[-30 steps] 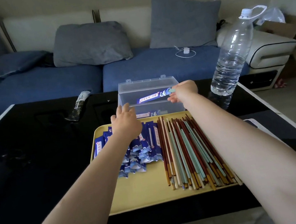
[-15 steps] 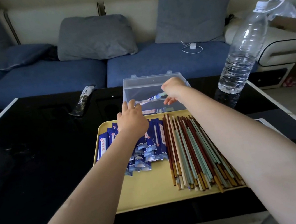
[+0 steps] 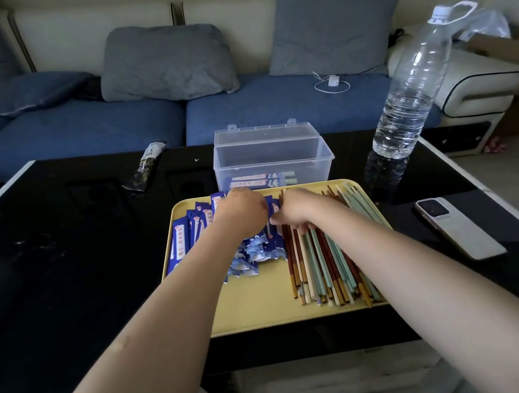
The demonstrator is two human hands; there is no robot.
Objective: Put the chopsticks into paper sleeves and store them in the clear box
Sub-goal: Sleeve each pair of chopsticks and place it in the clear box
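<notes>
A yellow tray holds a pile of blue paper sleeves on its left half and several loose chopsticks, brown, red and pale green, on its right half. Behind it stands the clear box, lid open, with two sleeved chopstick pairs lying inside. My left hand sits on the far part of the sleeve pile, fingers curled down into it round a paper sleeve. My right hand is right beside it, over the chopsticks' far ends, fingertips bent down onto them; its grip is hidden.
A large water bottle stands right of the box. A white phone lies at the table's right edge, a dark packet at the back left. The black glossy table ends before a blue sofa.
My right hand has left the sleeved pair in the clear box and come back to the loose chopsticks. My left hand stays on the sleeve pile, now more curled.
</notes>
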